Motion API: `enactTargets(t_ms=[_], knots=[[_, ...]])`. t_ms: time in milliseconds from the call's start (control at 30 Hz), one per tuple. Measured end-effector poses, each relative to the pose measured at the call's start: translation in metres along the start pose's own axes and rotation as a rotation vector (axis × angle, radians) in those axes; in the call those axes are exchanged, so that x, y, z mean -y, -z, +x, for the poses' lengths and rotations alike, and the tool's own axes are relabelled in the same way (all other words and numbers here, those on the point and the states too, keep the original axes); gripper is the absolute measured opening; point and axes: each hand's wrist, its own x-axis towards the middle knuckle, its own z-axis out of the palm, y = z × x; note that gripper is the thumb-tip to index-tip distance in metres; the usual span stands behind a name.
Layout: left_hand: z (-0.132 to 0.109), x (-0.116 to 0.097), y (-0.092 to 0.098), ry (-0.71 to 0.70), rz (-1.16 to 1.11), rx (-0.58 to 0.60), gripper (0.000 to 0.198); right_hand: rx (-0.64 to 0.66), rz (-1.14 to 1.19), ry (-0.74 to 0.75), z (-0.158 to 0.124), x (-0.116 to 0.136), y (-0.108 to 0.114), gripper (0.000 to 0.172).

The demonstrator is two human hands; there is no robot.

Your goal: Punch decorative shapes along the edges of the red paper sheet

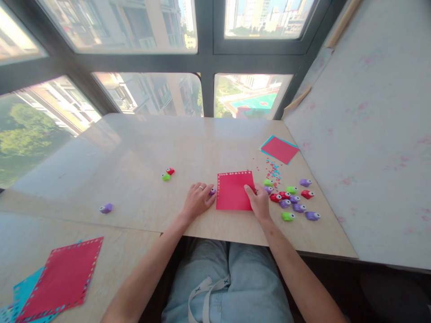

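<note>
A red paper square (234, 193) lies in front of me, with small punched holes along its far and left edges. My right hand (261, 202) grips its right side, thumb on top and fingers beneath. At the paper's left edge my left hand (199, 199), a ring on one finger, is closed round a purple craft punch (212, 191); the punch is partly hidden by the fingers. Whether its jaws are on the paper cannot be made out.
Several purple, red and green punches (299, 207) stand on the right, beside paper bits (274, 170) and stacked sheets (280, 149). Green (165, 177) and red (170, 171) punches and a purple one (106, 208) are leftward. Punched sheets (63, 278) lie front left.
</note>
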Motion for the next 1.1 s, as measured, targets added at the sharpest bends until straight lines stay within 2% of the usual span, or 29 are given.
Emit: enactTargets(t_ms=[133, 433, 700, 1100], knots=[[-0.002, -0.002, 0.002, 0.003, -0.006, 0.016, 0.027, 0.023, 0.031, -0.005, -0.002, -0.002, 0.002, 0.031], [-0.005, 0.005, 0.008, 0.022, -0.240, 0.065, 0.023, 0.008, 0.051, -0.016, -0.002, -0.004, 0.003, 0.029], [-0.007, 0.010, 0.003, 0.065, -0.319, 0.042, 0.017, 0.093, 0.038, -0.028, -0.001, -0.001, 0.000, 0.030], [-0.005, 0.010, 0.007, 0.116, -0.411, 0.032, 0.016, 0.042, -0.019, -0.018, 0.000, -0.002, -0.002, 0.027]])
